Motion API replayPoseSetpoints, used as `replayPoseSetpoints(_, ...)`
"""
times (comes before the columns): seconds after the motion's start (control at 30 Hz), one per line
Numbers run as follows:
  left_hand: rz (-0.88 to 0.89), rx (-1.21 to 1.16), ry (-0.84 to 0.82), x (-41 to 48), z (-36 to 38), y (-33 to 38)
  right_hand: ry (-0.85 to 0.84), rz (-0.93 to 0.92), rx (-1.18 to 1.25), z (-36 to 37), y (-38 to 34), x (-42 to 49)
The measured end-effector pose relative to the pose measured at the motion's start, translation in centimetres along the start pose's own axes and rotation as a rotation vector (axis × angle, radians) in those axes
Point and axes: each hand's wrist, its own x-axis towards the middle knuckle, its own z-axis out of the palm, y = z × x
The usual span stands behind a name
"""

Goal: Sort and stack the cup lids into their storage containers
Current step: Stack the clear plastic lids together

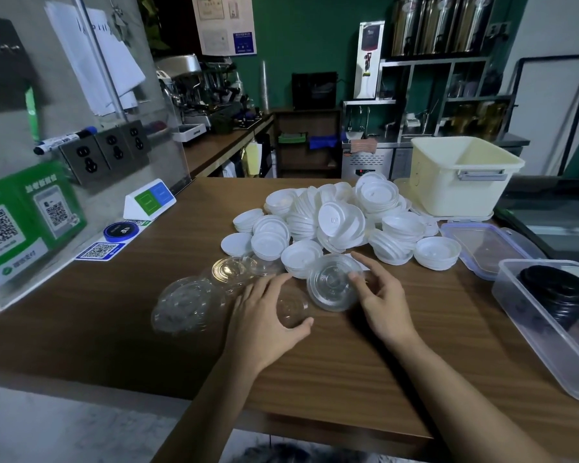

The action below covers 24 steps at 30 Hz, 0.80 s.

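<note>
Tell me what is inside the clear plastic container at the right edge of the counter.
A stack of black cup lids lies tilted at the far end of the clear container. The stack's underside and anything beneath it are covered.

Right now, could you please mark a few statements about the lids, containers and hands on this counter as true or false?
1. The black lids sit stacked inside the clear container. True.
2. The white lids are in the cream bin. False: they lie piled on the counter in front of it.
3. Each hand holds a clear lid. True: the left hand grips a small clear lid, the right hand a wider clear lid.
4. The blue-rimmed container lid is snapped onto the clear container. False: it lies on the counter beside it.
</note>
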Motion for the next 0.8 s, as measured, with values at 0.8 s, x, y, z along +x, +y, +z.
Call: replayPoseSetpoints(0.8,0.153,-0.289,-0.027,1.0,-0.2,1.0,-0.133,-0.003,-0.074,0.7,-0.7,-0.4)
